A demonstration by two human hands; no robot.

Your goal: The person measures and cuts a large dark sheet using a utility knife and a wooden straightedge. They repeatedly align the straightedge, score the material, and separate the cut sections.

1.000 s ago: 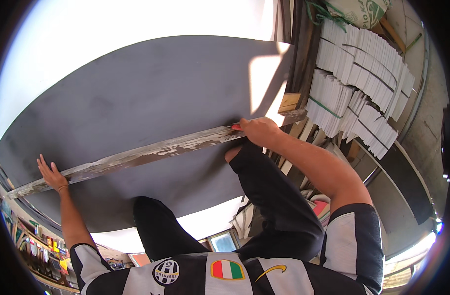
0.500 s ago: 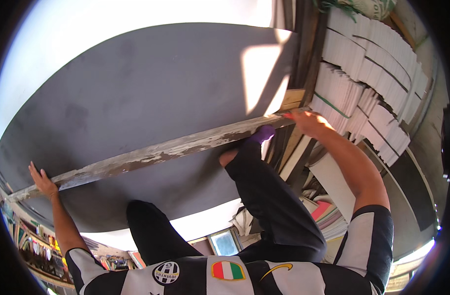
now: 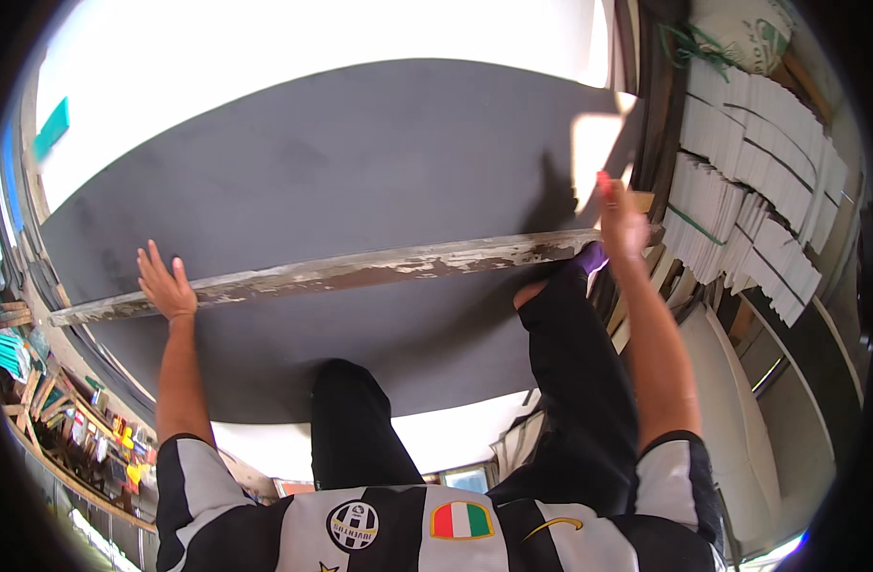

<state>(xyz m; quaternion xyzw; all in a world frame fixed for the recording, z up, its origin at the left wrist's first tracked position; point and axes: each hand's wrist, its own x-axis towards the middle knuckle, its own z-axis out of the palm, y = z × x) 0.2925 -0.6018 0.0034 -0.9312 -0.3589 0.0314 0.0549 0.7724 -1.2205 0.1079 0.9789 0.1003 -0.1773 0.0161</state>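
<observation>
A large dark grey sheet point(image 3: 379, 162) lies before me with a long, worn wooden batten point(image 3: 398, 269) across it, its paint flaking. At the batten's left part, my left hand point(image 3: 172, 286) rests flat with its fingers spread, its heel against the wood. My right hand point(image 3: 624, 227), a little blurred, is closed round a small red object point(image 3: 604, 181) near the batten's right end. Only the red tip shows, so its kind is unclear. My foot in a purple sock point(image 3: 591, 257) presses against the batten's right end.
Strapped stacks of white paper or board point(image 3: 741, 181) stand at the right, below a white sack point(image 3: 741, 33). White sheet material point(image 3: 293, 62) extends beyond the grey sheet. Shelves with coloured items point(image 3: 93, 429) are at the lower left. My knee point(image 3: 346, 400) is over the grey sheet's near edge.
My right hand has lifted off the batten's end and moved farther up over the grey sheet with the red object. The left hand stays on the batten. The whole view has shifted.
</observation>
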